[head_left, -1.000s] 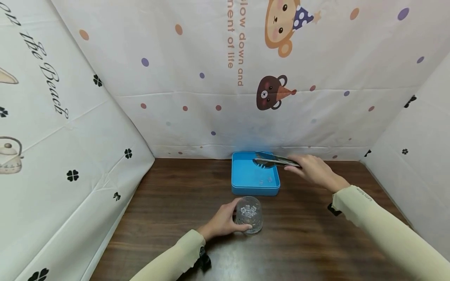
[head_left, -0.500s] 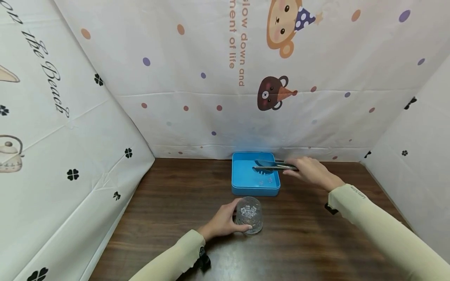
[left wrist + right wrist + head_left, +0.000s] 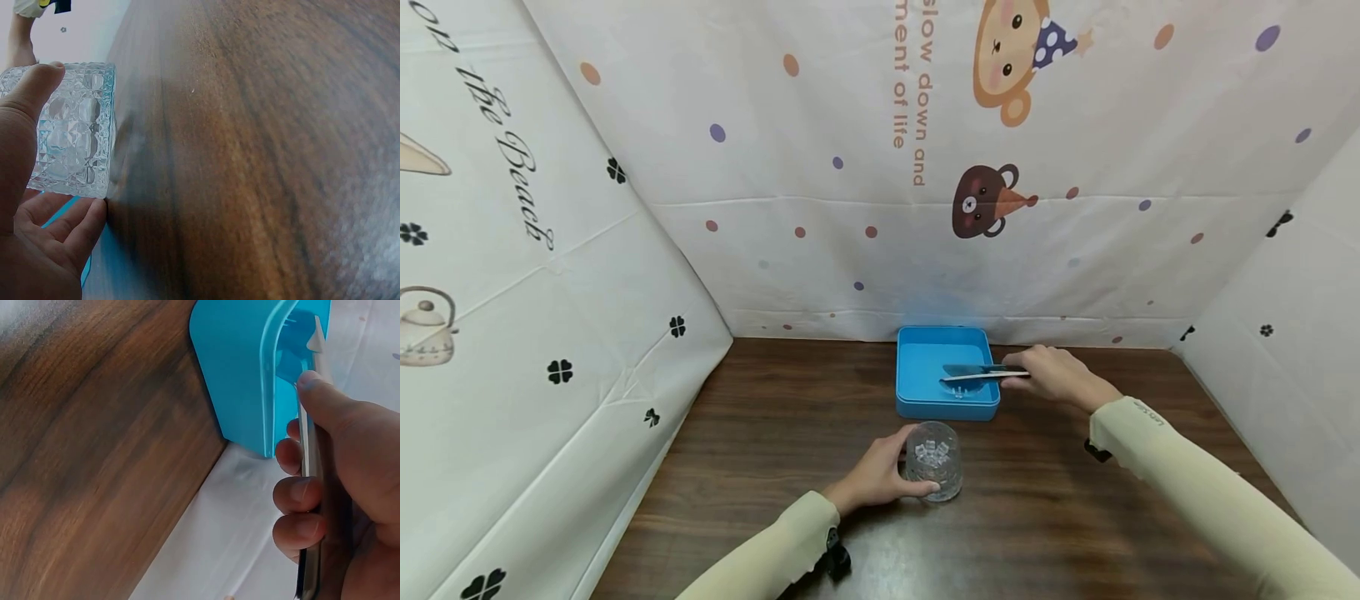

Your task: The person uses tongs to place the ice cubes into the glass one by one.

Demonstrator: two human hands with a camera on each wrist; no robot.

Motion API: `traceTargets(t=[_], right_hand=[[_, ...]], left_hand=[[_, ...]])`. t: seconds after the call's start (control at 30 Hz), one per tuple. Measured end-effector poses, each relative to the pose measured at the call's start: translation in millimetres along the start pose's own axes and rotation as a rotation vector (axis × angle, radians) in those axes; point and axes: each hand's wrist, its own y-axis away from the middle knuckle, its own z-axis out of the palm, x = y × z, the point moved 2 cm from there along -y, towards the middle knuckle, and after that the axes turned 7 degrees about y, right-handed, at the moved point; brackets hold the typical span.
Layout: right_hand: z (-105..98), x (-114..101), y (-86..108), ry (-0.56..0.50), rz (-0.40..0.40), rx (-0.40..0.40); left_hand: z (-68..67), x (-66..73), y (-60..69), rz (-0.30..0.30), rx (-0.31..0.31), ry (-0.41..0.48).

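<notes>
My left hand (image 3: pixel 880 475) holds a clear patterned glass (image 3: pixel 942 479) from its left side, thumb in front and fingers behind. Small clear ice cubes (image 3: pixel 932 453) lie inside it. In the left wrist view the cut-glass wall (image 3: pixel 75 131) stands on the wood between thumb and fingers. My right hand (image 3: pixel 1052 375) grips metal tongs (image 3: pixel 992 375), with its fingers curled round them in the right wrist view. The tongs' tips reach down into the blue box (image 3: pixel 917 410), over its near right part. Whatever lies directly under the tips is mostly hidden.
The dark wooden table (image 3: pixel 805 400) extends around the box and glass. A printed white cloth (image 3: pixel 820 258) rises right behind the box, and more cloth walls stand at left and right.
My right hand has lowered the tongs and brought them nearer, over the small clear pieces that showed in the box's front right. The left hand and glass have stayed put.
</notes>
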Motion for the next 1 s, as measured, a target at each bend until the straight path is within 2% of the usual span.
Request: traceTargets(t=[0.47, 1.0], right_hand=[[7.5, -0.9, 0.4, 0.011, 0.003, -0.026], [8.3, -0.7, -0.3, 0.059, -0.013, 0.012]], left_hand=[[1.0, -1.1, 0.1, -0.025, 0.001, -0.002], [0.7, -2.3, -0.8, -0.012, 0.008, -0.003]])
